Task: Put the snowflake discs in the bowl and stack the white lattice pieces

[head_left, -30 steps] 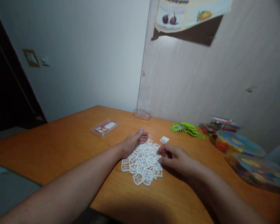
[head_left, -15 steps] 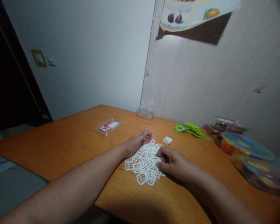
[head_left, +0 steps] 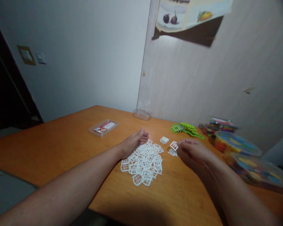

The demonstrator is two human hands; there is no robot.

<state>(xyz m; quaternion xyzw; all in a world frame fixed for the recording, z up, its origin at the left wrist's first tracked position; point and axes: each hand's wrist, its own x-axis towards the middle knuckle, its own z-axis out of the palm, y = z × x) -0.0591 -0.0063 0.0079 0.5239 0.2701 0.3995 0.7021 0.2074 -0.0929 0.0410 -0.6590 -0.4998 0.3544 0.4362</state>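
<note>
A pile of white plastic window-shaped lattice pieces (head_left: pixel 145 161) is spread on the table in front of me. My left hand (head_left: pixel 133 142) rests on its edge along the pile's left and far side, fingers loosely extended and grasping nothing. To the right of the pile, my right hand (head_left: pixel 191 149) pinches one white lattice piece (head_left: pixel 174 145) by its edge, held a little above the table. Just below that piece another white lattice shape (head_left: pixel 173 152) shows on the tabletop. A small neat stack of white pieces (head_left: pixel 164 140) lies beyond, left of my right hand.
On the wooden table (head_left: pixel 68 141) lie a clear plastic lid with a label (head_left: pixel 105 127) and, against the wall, a clear tray (head_left: pixel 141 115). Green lattice pieces (head_left: pixel 188 130) lie at the back right. Tubs of colourful pieces (head_left: pixel 237 143) line the right side.
My right hand has moved from the pile's right edge outward to the right and now holds a white lattice piece. The left hand stays by the pile. The view has shifted slightly.
</note>
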